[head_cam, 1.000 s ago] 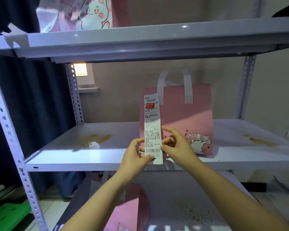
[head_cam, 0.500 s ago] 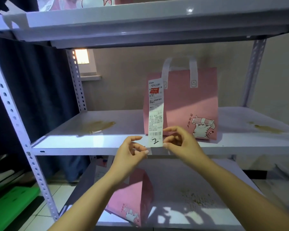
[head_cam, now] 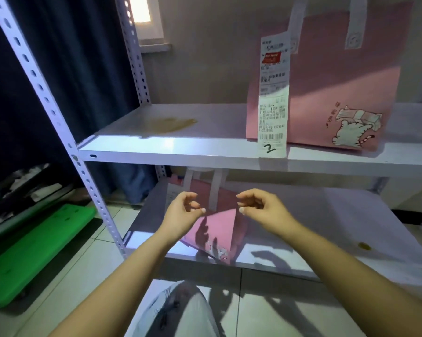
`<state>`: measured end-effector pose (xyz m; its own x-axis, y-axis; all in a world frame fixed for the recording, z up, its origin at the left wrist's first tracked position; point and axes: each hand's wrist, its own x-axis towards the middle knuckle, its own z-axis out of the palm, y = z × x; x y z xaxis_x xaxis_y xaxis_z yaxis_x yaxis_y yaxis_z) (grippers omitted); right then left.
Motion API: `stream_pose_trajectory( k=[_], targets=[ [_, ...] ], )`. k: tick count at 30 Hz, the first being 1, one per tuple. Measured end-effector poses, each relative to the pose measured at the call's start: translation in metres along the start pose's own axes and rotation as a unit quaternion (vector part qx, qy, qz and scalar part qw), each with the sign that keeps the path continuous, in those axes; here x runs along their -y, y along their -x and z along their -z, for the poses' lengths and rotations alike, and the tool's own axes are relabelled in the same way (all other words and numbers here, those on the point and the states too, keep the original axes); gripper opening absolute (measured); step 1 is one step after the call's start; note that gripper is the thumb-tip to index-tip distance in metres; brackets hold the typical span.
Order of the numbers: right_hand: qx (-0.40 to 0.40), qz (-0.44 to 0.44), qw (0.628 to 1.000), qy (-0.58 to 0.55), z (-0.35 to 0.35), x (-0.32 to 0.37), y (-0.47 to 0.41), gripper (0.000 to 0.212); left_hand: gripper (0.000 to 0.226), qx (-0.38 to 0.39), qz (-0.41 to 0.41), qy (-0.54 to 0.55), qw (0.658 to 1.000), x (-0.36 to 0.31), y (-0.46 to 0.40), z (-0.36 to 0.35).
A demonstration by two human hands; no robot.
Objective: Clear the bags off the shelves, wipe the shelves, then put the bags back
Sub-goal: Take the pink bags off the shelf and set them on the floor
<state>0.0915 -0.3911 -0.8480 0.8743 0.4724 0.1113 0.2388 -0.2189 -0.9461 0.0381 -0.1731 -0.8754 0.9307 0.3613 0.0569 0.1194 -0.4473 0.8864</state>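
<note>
A: Both hands are off the receipt [head_cam: 274, 98] now, and it hangs loose down the upper bag [head_cam: 331, 76]!

B: Left hand [head_cam: 183, 215] and right hand [head_cam: 261, 210] drop below that shelf [head_cam: 180, 148], fingers loosely curled, empty, in front of the lower bag [head_cam: 219, 229].

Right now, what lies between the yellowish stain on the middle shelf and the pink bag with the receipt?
Bare shelf: the head view shows nothing between the stain and the pink bag; its receipt hangs on the near side.
</note>
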Motion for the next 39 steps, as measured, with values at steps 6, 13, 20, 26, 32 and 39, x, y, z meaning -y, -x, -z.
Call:
stream_pose_trajectory(
  k=[6, 13, 20, 26, 32, 39],
  targets=[
    [-0.004, -0.055, 0.998, 0.024, -0.047, -0.027, -0.022, 0.035, 0.059, -0.028, 0.053, -0.046, 0.997, 0.046, -0.03, 0.011],
    [-0.031, -0.08, 0.995, 0.052, -0.071, -0.046, -0.033, 0.041, 0.044, -0.044, 0.1, -0.053, 0.993, 0.077, -0.051, 0.026],
    [-0.061, -0.096, 0.991, 0.067, -0.07, -0.048, -0.041, 0.032, 0.05, -0.011, 0.149, -0.06, 0.987, 0.095, -0.069, 0.031],
    [-0.045, -0.09, 0.992, 0.073, -0.074, -0.05, -0.041, 0.032, 0.028, -0.001, 0.159, -0.015, 0.987, 0.109, -0.08, 0.025],
    [-0.034, -0.104, 0.992, 0.068, -0.081, -0.06, -0.042, 0.033, 0.015, -0.044, 0.145, -0.023, 0.988, 0.126, -0.067, 0.027],
    [-0.01, -0.166, 0.986, 0.009, -0.109, -0.076, -0.046, 0.031, 0.024, -0.021, 0.109, -0.004, 0.994, 0.14, -0.039, 0.036]
  ],
)
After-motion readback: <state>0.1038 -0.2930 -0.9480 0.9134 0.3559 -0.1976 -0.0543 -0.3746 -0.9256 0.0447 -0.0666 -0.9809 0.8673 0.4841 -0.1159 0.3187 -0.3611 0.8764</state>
